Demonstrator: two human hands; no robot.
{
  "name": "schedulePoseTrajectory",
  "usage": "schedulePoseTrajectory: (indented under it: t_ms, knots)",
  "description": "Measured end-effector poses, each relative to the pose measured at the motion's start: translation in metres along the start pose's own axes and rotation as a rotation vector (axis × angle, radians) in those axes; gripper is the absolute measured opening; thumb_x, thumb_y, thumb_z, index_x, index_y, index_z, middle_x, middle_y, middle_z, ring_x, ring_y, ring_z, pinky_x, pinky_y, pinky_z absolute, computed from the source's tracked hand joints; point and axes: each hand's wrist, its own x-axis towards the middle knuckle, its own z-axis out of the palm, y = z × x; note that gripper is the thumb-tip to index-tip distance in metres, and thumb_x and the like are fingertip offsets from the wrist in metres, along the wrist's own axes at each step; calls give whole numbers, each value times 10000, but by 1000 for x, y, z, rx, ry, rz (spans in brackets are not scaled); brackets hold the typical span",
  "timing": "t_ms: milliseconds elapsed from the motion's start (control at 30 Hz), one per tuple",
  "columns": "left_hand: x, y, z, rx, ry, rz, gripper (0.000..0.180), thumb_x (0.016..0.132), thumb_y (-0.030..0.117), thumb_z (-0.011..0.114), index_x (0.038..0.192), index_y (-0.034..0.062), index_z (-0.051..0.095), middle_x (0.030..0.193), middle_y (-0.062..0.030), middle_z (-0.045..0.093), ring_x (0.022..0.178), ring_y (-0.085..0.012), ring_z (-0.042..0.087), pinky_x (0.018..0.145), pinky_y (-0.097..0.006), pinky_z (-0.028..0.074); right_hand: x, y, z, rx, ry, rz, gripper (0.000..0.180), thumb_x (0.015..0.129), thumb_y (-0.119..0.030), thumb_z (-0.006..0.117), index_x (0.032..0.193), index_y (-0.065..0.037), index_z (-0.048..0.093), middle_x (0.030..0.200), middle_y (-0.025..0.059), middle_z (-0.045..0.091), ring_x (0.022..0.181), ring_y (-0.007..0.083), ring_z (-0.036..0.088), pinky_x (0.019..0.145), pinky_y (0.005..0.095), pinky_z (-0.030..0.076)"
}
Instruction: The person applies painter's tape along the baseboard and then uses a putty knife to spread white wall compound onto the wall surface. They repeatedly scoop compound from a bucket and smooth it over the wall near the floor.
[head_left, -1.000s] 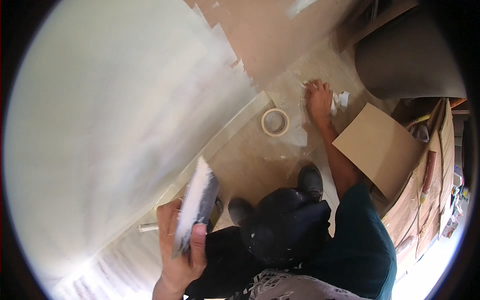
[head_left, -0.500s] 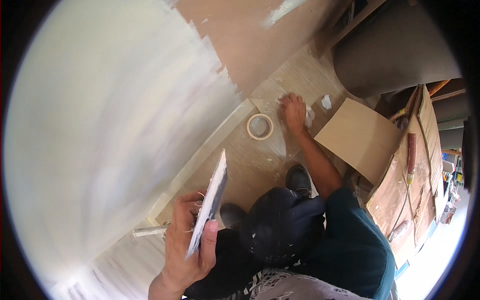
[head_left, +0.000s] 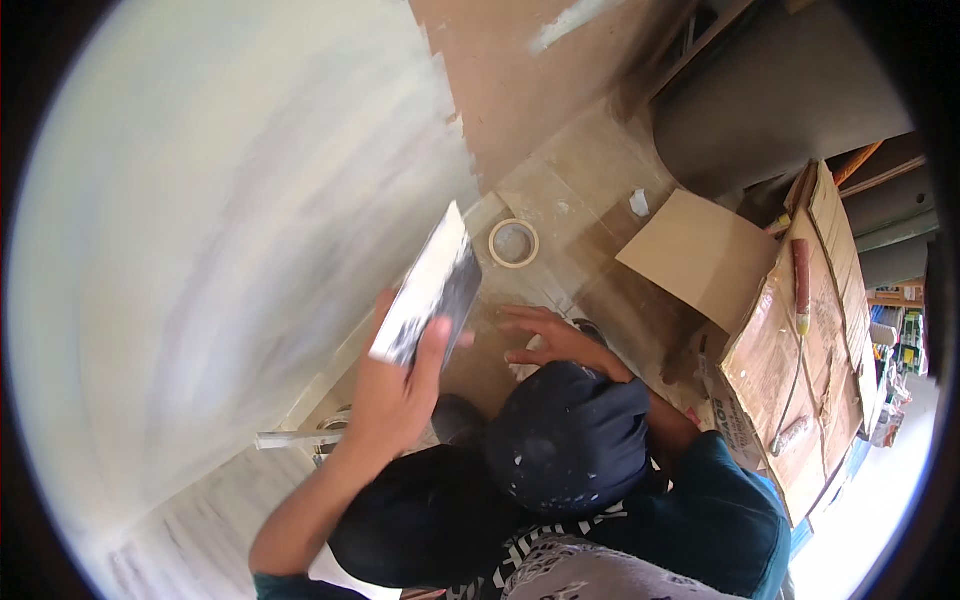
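My left hand (head_left: 405,385) grips a flat, dark rectangular plate (head_left: 435,285) in front of the pale wall, with the thumb on its dark face. White paste covers much of the plate. My right hand (head_left: 545,335) is low near my knee, with fingers and thumb apart. A whitish patch (head_left: 522,371) shows just below its thumb; I cannot tell whether the hand touches it. On the floor beyond both hands lies a roll of tape (head_left: 514,244).
The wall (head_left: 250,200) on the left is coated white, ending raggedly against a brown area (head_left: 540,90). A brown cardboard sheet (head_left: 700,255) and a flattened carton (head_left: 800,370) bearing a paint roller (head_left: 797,432) are at right. A dark cylinder (head_left: 780,100) stands behind; a white scrap (head_left: 639,203) lies nearby.
My right hand has drawn back from the floor toward my knee. The crumpled white piece beside it has left its spot. My left hand has raised the plate and turned its face into view.
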Motion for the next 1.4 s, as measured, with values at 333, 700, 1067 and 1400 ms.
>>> schedulePoseTrajectory:
  t_ms: [333, 700, 1067, 1400]
  knots:
    - [30, -137, 88, 233, -274, -191, 624, 1002, 411, 641, 1351, -61, 428, 1142, -200, 624, 814, -230, 659, 740, -365, 540, 81, 3, -48, 1289, 711, 365, 507, 1031, -143, 575, 1510, -134, 410, 1316, 105, 594, 1165, 245, 610, 987, 388, 507]
    - [-6, -171, 80, 229, -408, -277, 635, 991, 370, 678, 1354, -64, 391, 1247, -268, 573, 897, -311, 714, 767, -405, 567, 77, 138, -144, -663, 725, 565, 404, 832, -295, 804, 1182, -191, 629, 1102, 156, 648, 1001, 421, 653, 842, 489, 540]
    - [1, -156, 91, 192, -386, -241, 624, 1009, 352, 656, 1380, -48, 356, 1215, -282, 564, 923, -304, 701, 770, -405, 572, 83, 141, -130, -819, 553, 430, 398, 828, -289, 804, 1165, -205, 611, 1071, 124, 635, 951, 373, 672, 790, 477, 540]
    - [-2, -151, 94, 137, -344, -182, 608, 1003, 292, 677, 1383, -44, 341, 1211, -276, 572, 913, -293, 696, 763, -403, 571, 83, 137, -144, -856, 482, 470, 378, 837, -304, 789, 1164, -215, 620, 1090, 126, 633, 971, 358, 677, 786, 477, 553]
